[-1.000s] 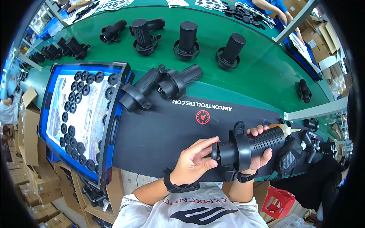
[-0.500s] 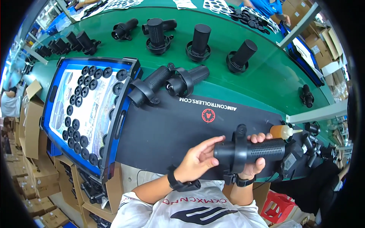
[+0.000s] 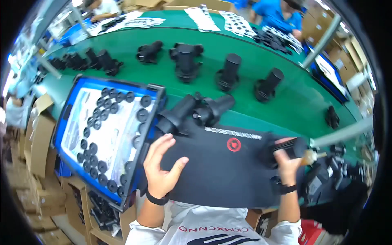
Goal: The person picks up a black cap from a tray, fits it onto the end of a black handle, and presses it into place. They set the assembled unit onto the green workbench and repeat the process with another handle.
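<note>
Over the right part of the black mat (image 3: 204,175), my right hand (image 3: 288,165) is closed round a black perforated cylinder with a ring collar (image 3: 297,146), which lies roughly sideways and is blurred. My left hand (image 3: 160,173) holds nothing; its fingers are spread above the mat, near the right edge of a blue-framed tray (image 3: 62,130). Several round black discs (image 3: 97,123) lie in that tray. Beyond my left fingertips, two more ringed cylinders, one on the left (image 3: 179,111) and one on the right (image 3: 212,111), rest at the mat's far edge.
Several ringed cylinders (image 3: 230,69) stand or lie along the green table (image 3: 245,118). A nozzle bottle (image 3: 310,157) and jumbled black parts (image 3: 326,175) are at the right. Cardboard boxes (image 3: 34,151) are stacked left. Across the table is a person in blue (image 3: 277,18).
My left hand has left the cylinder and moved left towards the tray, its fingers spreading. My right hand has carried the cylinder to the right and farther away. The whole view has shifted.
</note>
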A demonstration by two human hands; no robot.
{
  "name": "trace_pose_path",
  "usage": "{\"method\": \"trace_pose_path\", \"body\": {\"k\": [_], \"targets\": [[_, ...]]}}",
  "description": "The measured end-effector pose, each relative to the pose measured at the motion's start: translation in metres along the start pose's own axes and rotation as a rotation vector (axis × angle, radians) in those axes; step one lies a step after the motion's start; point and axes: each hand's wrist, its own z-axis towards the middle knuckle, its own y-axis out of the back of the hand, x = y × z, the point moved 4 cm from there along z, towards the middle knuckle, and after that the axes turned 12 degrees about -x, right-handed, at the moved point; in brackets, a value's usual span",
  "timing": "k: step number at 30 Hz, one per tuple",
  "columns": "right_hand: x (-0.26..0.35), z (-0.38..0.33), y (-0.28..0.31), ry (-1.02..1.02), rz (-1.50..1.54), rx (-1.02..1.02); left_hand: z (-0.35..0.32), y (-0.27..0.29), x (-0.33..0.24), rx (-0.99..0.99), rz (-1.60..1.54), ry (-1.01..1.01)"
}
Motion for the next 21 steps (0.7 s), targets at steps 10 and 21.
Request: {"method": "trace_pose_path", "body": {"k": [10,21], "targets": [[-0.185,0.242,0.093,0.177,-0.363,-0.422,0.001,0.205,0.000,-0.221,0.876,0.109],[-0.018,0.067,-0.142,0.638,-0.603,0.616,0.030,0.245,0.088,0.368,1.350,0.102]]}}
